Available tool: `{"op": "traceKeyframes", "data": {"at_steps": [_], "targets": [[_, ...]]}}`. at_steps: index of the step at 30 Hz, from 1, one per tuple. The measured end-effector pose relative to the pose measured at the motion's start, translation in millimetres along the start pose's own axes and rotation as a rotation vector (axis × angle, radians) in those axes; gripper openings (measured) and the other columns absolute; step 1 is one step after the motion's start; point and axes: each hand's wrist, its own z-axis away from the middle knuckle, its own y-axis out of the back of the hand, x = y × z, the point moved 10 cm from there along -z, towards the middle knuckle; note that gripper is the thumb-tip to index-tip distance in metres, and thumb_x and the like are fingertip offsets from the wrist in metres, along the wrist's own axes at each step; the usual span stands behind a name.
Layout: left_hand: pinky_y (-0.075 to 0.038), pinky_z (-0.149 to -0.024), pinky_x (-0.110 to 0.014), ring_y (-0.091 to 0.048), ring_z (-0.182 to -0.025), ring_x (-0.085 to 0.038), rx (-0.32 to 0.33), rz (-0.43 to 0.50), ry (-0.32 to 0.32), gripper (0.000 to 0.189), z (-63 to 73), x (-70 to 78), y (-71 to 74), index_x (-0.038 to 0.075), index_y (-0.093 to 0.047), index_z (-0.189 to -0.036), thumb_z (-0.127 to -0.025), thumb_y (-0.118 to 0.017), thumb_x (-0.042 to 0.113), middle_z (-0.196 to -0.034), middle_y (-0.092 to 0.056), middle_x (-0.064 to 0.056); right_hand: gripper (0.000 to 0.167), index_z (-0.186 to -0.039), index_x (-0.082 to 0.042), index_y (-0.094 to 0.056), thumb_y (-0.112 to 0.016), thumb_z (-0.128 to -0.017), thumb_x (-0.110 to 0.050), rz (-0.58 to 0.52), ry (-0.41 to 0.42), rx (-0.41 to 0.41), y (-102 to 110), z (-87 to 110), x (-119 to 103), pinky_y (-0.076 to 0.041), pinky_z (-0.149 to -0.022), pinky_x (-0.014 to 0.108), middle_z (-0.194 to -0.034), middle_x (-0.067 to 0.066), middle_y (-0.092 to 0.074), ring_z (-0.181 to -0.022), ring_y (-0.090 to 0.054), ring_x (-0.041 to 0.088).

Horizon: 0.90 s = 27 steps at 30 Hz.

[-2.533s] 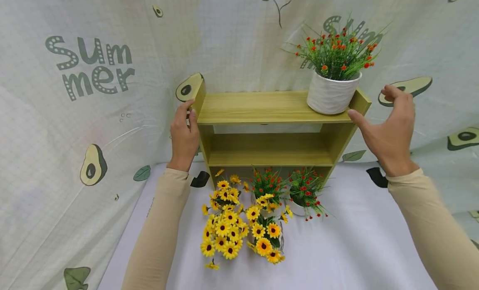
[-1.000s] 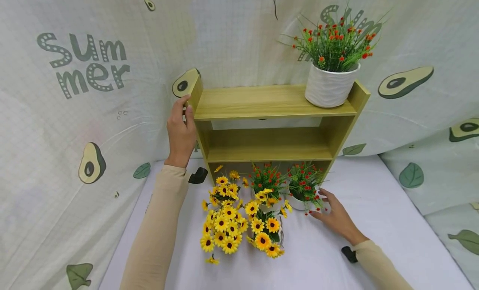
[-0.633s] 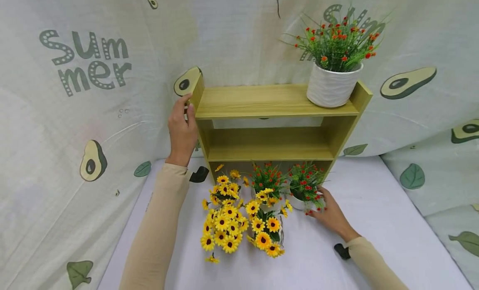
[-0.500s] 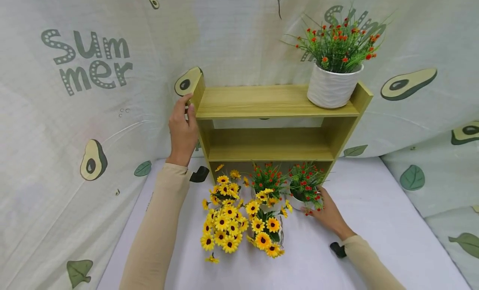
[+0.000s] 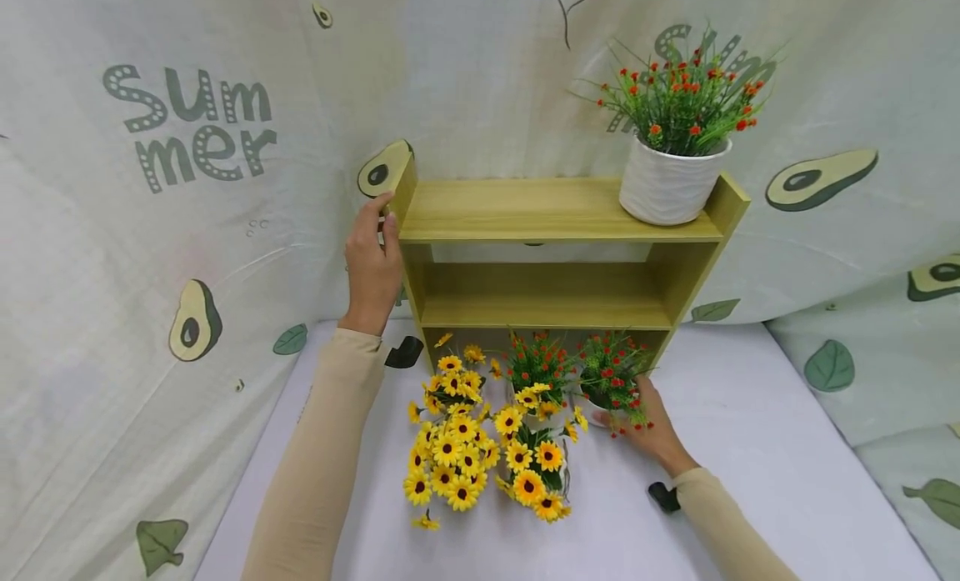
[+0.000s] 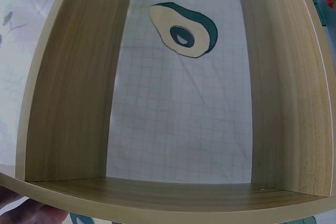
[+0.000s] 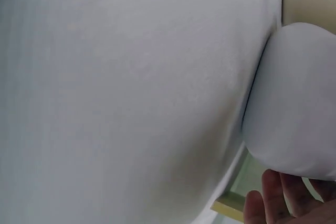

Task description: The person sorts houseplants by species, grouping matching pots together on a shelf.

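My left hand (image 5: 371, 264) rests against the outer side of the yellowish wooden shelf (image 5: 540, 314), near its upper left end. In the left wrist view a bit of that hand's fingers (image 6: 31, 213) shows outside the side panel. At the lower right, my right hand (image 5: 651, 423) holds a small white pot of red flowers (image 5: 611, 377), its thumb across the pot's front and the other fingers at its right side, partly hidden by leaves. Close up in the right wrist view, those fingers (image 7: 273, 192) lie against the white pot (image 7: 294, 103).
A larger white pot of red flowers (image 5: 675, 181) stands on the top board's right end. Left of the held pot are another red-flowered plant (image 5: 540, 364) and yellow flowers (image 5: 450, 456), with more yellow flowers (image 5: 532, 473) beside them. A printed cloth (image 5: 480, 81) hangs behind.
My right hand has come down from the shelf's upper right side to the small red-flowered pot and closed round it. The left hand has stayed at the shelf's left side.
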Motion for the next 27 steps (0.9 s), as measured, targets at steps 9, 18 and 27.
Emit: {"op": "traceKeyframes", "data": {"at_steps": [9,18,27], "targets": [[-0.052,-0.094,-0.051,-0.062,-0.108,-0.04,-0.005,-0.008,-0.012,0.036,1.8,2.5,-1.0,-0.005,-0.057,-0.143,-0.115,-0.045,0.015,-0.131,-0.064,-0.027,0.096,-0.153,0.011,-0.034,-0.089,-0.086,-0.032,0.033,-0.05,-0.001,10.8,19.4,-7.4,-0.039,-0.107,0.071,-0.146,0.037,-0.047,-0.135,-0.046,0.054],[-0.052,-0.103,-0.051,-0.063,-0.12,-0.039,-0.002,-0.014,-0.013,0.036,2.7,1.1,0.5,-0.005,-0.057,-0.143,-0.115,-0.045,0.015,-0.138,-0.063,-0.025,0.091,-0.147,0.009,-0.042,-0.092,-0.083,-0.034,0.094,0.015,0.038,39.1,41.6,-43.3,-0.043,-0.1,0.07,-0.137,0.032,-0.054,-0.128,-0.051,0.051],[-0.052,-0.102,-0.051,-0.063,-0.12,-0.04,-0.006,-0.009,-0.016,0.037,1.6,1.7,-0.1,-0.006,-0.056,-0.144,-0.115,-0.046,0.015,-0.138,-0.062,-0.026,0.099,-0.151,0.008,-0.042,-0.097,-0.078,-0.03,0.103,0.038,0.044,70.7,53.9,-87.0,-0.038,-0.101,0.072,-0.144,0.032,-0.047,-0.134,-0.043,0.051]]}}
